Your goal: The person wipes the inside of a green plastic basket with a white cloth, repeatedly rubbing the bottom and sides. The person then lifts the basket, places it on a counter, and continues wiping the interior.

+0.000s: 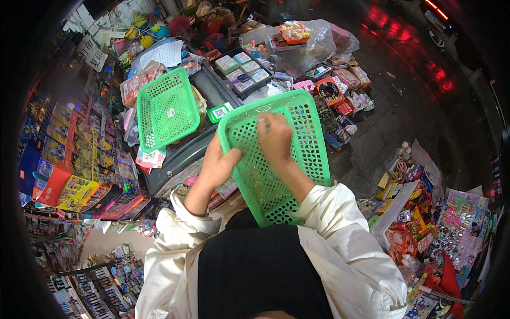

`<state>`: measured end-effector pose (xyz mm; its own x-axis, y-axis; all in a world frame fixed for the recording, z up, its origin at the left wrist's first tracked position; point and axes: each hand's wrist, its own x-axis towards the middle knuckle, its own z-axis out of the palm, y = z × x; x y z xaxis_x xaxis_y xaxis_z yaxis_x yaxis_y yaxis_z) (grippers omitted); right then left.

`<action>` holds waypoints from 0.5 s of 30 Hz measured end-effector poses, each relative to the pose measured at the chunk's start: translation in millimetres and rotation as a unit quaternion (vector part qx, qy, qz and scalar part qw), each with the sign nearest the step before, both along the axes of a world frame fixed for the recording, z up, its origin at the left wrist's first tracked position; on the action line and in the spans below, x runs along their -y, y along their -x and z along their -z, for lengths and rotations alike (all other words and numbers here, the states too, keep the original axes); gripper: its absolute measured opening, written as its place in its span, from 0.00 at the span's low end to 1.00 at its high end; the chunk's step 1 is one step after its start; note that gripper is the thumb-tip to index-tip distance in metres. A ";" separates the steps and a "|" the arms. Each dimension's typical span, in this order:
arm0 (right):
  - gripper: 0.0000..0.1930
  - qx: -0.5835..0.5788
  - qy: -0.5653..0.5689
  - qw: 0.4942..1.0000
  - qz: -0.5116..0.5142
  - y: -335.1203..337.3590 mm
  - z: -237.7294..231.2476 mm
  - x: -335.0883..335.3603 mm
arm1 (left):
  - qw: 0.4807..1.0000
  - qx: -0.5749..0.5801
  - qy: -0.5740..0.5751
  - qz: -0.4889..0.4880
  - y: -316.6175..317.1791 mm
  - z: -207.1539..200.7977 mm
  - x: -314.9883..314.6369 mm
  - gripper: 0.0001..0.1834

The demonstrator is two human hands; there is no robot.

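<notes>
A green perforated plastic basket [316, 138] is held tilted in front of my body. My left hand [219, 164] grips its left rim, with the thumb on the inner side and the fingers out of sight behind the wall. Inside the basket is my right hand [276, 139], its fingers curled together and slightly blurred. Whatever they pinch, if anything, is too small to make out. A second green basket [187, 98] lies at the left on top of other goods, with a small white label on its bottom.
Beyond the basket, a dark case [241, 72] holds several small boxes beside a green code card [219, 112]. Packed shelves of colourful cards [85, 159] stand at the left. Snack packets [409, 228] are heaped at the right. Plastic bags [313, 45] lie farther back near wet pavement.
</notes>
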<state>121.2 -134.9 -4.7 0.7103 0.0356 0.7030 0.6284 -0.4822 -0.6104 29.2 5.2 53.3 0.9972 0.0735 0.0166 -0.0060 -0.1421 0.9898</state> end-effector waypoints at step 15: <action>0.04 -0.017 0.022 0.999 0.023 -9.5 14.5 -0.3 | 1.000 -0.001 0.017 -0.003 2.1 1.1 -1.2 0.38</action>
<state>130.7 -134.6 -19.2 0.7347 0.0316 0.6776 0.5843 -0.5370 -0.6084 27.2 6.4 52.2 0.9968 0.0792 0.0115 -0.0028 -0.1089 0.9941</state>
